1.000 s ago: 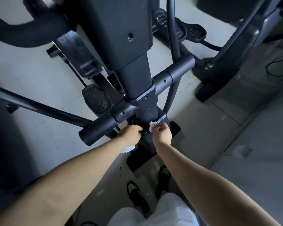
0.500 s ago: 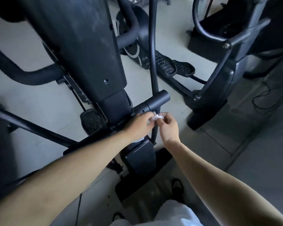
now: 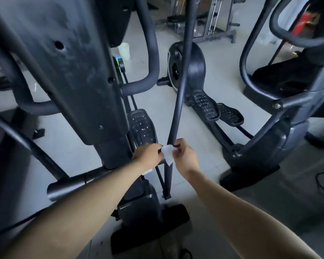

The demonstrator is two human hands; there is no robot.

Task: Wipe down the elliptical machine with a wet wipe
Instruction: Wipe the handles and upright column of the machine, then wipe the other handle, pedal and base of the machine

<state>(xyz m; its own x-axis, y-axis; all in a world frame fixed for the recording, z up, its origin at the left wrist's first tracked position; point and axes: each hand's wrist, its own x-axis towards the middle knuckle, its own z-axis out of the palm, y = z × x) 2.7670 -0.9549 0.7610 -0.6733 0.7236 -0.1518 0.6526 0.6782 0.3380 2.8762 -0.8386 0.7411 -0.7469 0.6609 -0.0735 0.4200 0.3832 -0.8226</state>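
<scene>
Your left hand (image 3: 148,155) and right hand (image 3: 183,156) meet low in front of you, fingers curled, each pinching an edge of the white wet wipe (image 3: 167,153). The wipe hangs just in front of the slim upright bar (image 3: 179,101) of the elliptical machine (image 3: 73,81). Its smudged black column rises at left, with a studded pedal (image 3: 141,126) just behind your left hand. A pale floor (image 3: 161,101) spreads beyond to a second machine (image 3: 193,68) and a metal rack (image 3: 213,21) farthest off.
</scene>
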